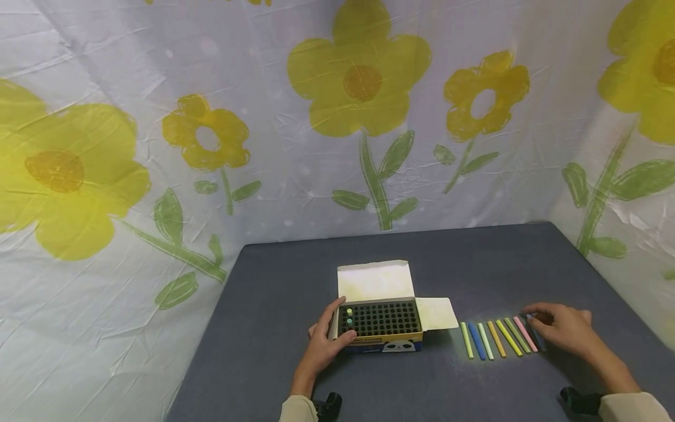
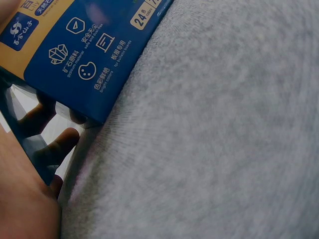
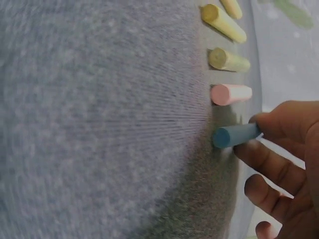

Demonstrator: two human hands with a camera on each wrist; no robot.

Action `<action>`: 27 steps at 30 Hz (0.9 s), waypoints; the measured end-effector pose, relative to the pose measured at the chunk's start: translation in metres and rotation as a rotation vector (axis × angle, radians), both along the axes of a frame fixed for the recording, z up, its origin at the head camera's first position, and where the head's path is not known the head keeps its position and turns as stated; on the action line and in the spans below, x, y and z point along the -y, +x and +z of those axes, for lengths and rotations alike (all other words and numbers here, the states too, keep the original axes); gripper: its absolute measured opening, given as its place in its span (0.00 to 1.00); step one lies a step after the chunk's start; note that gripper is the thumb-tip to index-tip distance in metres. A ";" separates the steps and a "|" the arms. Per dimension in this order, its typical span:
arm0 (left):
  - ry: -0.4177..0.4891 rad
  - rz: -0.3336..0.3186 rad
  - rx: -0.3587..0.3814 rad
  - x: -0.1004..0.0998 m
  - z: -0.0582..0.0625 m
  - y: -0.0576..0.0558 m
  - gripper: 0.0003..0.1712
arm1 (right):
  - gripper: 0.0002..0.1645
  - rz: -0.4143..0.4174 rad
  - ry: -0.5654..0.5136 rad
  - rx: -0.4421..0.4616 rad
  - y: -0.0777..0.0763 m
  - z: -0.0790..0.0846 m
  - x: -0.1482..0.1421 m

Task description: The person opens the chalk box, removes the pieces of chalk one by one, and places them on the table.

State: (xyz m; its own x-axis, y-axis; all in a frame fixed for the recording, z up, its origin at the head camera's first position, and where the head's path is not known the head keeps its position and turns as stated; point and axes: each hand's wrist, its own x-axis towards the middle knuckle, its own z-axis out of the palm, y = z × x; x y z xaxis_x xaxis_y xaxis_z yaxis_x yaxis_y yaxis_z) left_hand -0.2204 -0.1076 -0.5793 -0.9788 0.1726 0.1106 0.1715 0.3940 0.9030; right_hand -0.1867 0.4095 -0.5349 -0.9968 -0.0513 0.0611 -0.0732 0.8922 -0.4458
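An open chalk box (image 1: 364, 347), yellow and blue with a panda picture, stands on the table. Its dark insert (image 1: 390, 317) has rows of holes, with a yellow and a teal chalk end showing at the left. My left hand (image 1: 323, 344) grips the box's left end, thumb at the near corner; the left wrist view shows the printed box side (image 2: 94, 55) with fingers curled round its end. At the right end of a row of chalk sticks, my right hand (image 1: 569, 329) pinches a blue chalk stick (image 3: 238, 135) between thumb and finger, beside a pink chalk stick (image 3: 232, 94).
Several coloured chalk sticks, among them a yellow chalk stick (image 1: 508, 338), lie side by side right of the box. The lid (image 1: 375, 281) is folded back and a side flap (image 1: 436, 313) reaches toward the row. A flowered curtain (image 1: 295, 193) hangs behind the dark table (image 1: 401, 390).
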 end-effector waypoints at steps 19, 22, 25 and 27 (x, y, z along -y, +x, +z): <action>-0.009 0.006 0.008 0.000 0.001 0.001 0.45 | 0.13 -0.012 0.088 -0.054 -0.001 -0.004 0.006; -0.007 0.008 0.013 0.000 0.001 0.001 0.44 | 0.13 -0.016 0.076 -0.066 -0.001 -0.004 0.005; -0.001 0.003 0.017 0.001 0.001 0.001 0.44 | 0.14 -0.033 0.047 -0.106 -0.002 -0.003 0.008; -0.001 0.000 0.017 0.001 0.001 0.001 0.44 | 0.15 -0.038 0.009 -0.144 -0.003 -0.002 0.012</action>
